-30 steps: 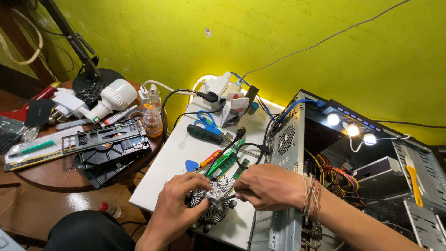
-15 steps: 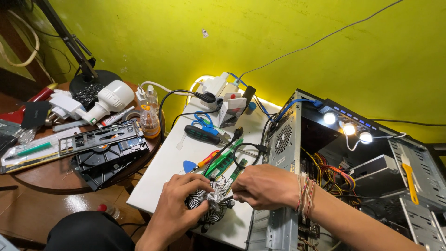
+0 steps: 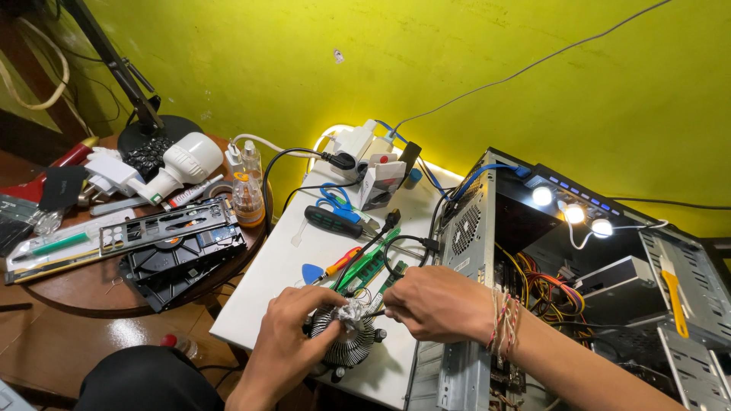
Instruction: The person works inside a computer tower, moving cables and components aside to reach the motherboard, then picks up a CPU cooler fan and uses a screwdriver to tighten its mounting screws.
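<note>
A round finned cooler with a black frame (image 3: 344, 348) lies on the white board (image 3: 274, 278) near its front edge. My left hand (image 3: 285, 342) grips the cooler's left side, fingers curled over the fins. My right hand (image 3: 438, 304) reaches in from the right and pinches a crumpled white wad (image 3: 352, 312) against the cooler's middle. A thread bracelet (image 3: 502, 320) wraps my right wrist. Green memory sticks (image 3: 365, 268) and an orange-handled screwdriver (image 3: 341, 262) lie just behind the cooler.
An open computer case (image 3: 487, 251) with coloured cables stands at the right, lit by small lamps (image 3: 572, 213). Scissors (image 3: 335, 199), a dark screwdriver (image 3: 332, 222) and a power strip (image 3: 358, 148) lie further back. A round wooden table (image 3: 68, 293) at left carries a black drive (image 3: 179, 259), bottles and a bulb (image 3: 183, 164).
Both hands stay on the cooler with small finger shifts. The view has drifted slightly, nothing else moved.
</note>
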